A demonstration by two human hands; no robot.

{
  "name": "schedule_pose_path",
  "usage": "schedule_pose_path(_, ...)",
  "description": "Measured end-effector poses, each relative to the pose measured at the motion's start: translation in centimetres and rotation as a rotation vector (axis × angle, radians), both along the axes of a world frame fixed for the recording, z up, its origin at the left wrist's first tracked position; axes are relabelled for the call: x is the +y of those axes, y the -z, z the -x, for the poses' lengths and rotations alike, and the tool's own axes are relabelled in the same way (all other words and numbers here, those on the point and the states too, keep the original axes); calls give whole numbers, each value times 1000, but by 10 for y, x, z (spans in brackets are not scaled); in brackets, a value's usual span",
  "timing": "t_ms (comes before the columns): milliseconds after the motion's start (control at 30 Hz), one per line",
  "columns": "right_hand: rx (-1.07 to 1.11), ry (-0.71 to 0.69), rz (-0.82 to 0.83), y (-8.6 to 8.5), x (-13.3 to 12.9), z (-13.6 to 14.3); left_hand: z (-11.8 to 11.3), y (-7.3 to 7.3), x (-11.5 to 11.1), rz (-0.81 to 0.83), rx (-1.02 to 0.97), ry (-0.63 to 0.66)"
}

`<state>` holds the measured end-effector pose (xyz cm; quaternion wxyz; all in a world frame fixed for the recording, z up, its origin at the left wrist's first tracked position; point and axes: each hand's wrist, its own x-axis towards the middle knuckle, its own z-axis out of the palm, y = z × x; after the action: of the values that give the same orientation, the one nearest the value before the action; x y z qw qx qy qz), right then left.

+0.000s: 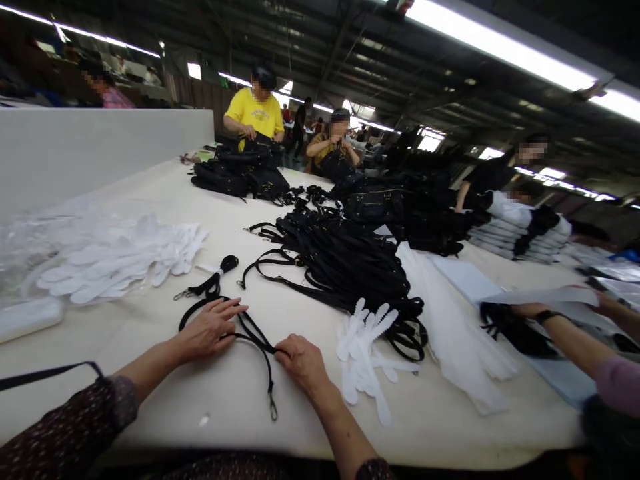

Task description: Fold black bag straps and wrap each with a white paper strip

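Left hand: the left hand [213, 328] lies palm down over the loose black strap [261, 344], its fingers extended towards the right and slightly spread, not closed in a fist. The forearm comes in from the lower left.
Right hand: the right hand [300, 360] has its fingers curled, thumb and fingertips clamped on the strap where its strands come together. The wrist is bent a little and the forearm slants up from the bottom edge.
Hands: apart from each other, with strands of strap running between them.
Loose black strap: on the pale surface [190, 413], looped around the left fingers, one end trailing down between the hands to a metal clasp [273, 408].
Bundled strap [229, 264]: just beyond the left hand, wrapped with a white band.
Strap pile [350, 260]: a heap of black straps beyond the right hand.
White strips [367, 353]: scattered to the right of the right hand.
White pieces [125, 260]: heaped at the left, beside clear plastic.
Co-worker's arm [575, 340]: reaching in from the right over black material.
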<state>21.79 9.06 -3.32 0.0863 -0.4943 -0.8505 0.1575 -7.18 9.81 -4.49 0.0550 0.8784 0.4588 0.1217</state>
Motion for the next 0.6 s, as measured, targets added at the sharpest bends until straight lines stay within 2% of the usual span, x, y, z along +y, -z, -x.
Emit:
schedule_pose_path(133,50,-7,5,1,-2,3,-2,-7,-1,26,3,38)
schedule_pose_path(367,157,-41,54,-6,-12,-7,-3,-5,-20,43,18,-36)
schedule_pose_path(500,159,20,49,-8,-27,-4,-4,-4,-24,44,27,-46)
schedule_pose_path(600,106,42,-3,-3,-36,1,-3,-4,-26,43,26,-45)
